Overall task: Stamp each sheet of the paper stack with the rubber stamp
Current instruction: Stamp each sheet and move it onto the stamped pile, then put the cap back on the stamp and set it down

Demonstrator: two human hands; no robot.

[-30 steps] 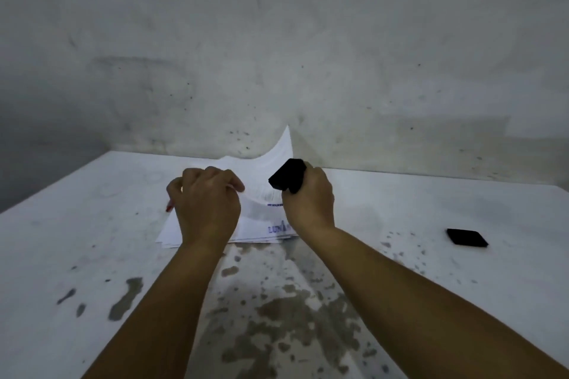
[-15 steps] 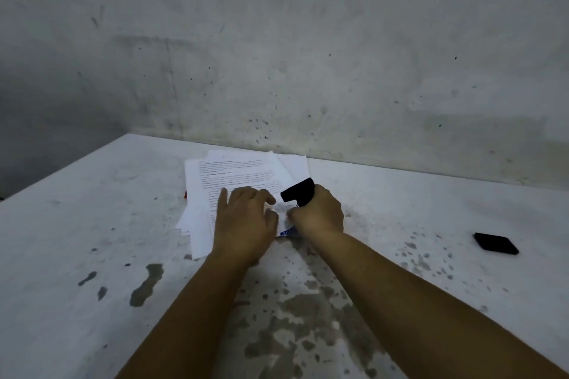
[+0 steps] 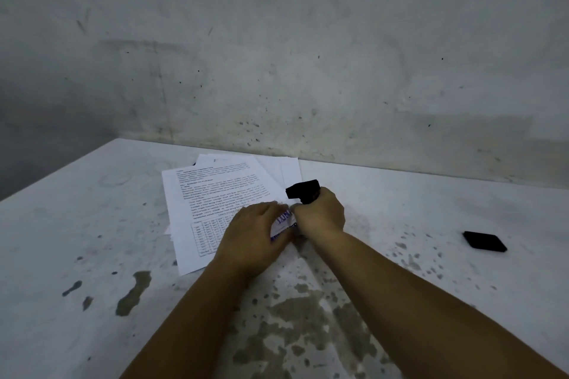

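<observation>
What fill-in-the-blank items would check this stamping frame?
1. The right hand grips a black ____ above the paper stack.
2. The left hand rests on the near ____ corner of the top sheet.
3. The top sheet carries printed text and, lower down, a ____ with gridlines.
4. A flat black object lies on the table to the ____ of the hands.

Missing words: rubber stamp; right; table; right

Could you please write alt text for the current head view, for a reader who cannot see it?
The right hand grips a black stamp at a paper stack, the left hand on the top sheet; a black lid lies right on the table.
</observation>
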